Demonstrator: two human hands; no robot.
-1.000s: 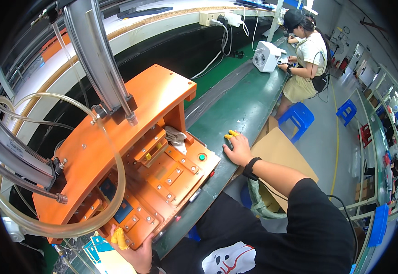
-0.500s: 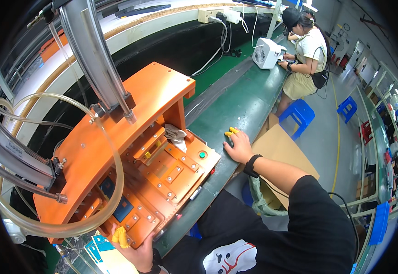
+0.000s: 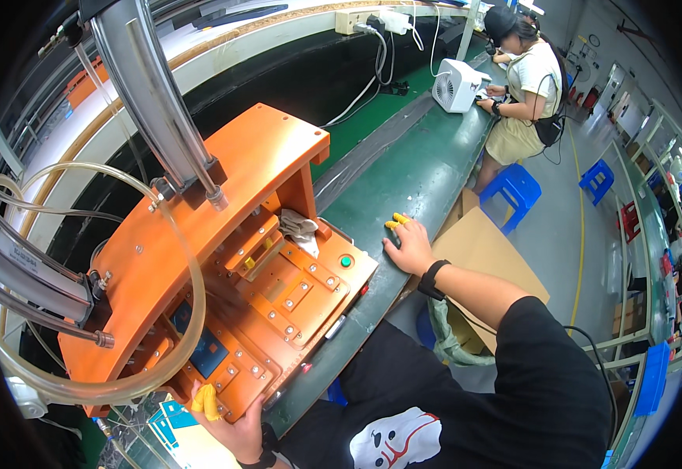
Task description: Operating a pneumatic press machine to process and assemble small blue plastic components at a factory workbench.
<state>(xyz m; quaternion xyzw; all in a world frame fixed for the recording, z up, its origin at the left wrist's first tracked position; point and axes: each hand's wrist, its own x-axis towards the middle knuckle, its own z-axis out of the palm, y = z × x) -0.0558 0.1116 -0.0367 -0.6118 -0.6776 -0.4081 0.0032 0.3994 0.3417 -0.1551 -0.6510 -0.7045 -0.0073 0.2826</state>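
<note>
Orange plastic makes up the press fixture [image 3: 224,258] that fills the left of the scene, standing on the green conveyor bench [image 3: 419,172]; steel rods [image 3: 161,102] slant down into its top plate, and clear hoses [image 3: 83,375] loop round its left and near sides; a crumpled grey cloth piece [image 3: 300,228] lies in the nest at the far right of its base, just left of a green button [image 3: 346,261]. At the near left corner of the base the left hand [image 3: 235,426] grips the edge, fingers with yellow finger cots [image 3: 206,400] curled over it, so it is closed on the fixture. To the right, the right hand [image 3: 410,246] lies palm down on the bench edge, just right of the fixture but apart from it; its yellow-capped fingertips [image 3: 396,222] are spread and loosely bent, holding nothing; a black wristband [image 3: 432,279] circles the wrist. A brown cardboard sheet [image 3: 486,250] leans below the bench beside that arm. Far right, another person [image 3: 525,86] sits on a blue stool [image 3: 517,187] at the bench, hands near a white box-shaped device [image 3: 454,84]; white cables [image 3: 372,70] run along the far side.
</note>
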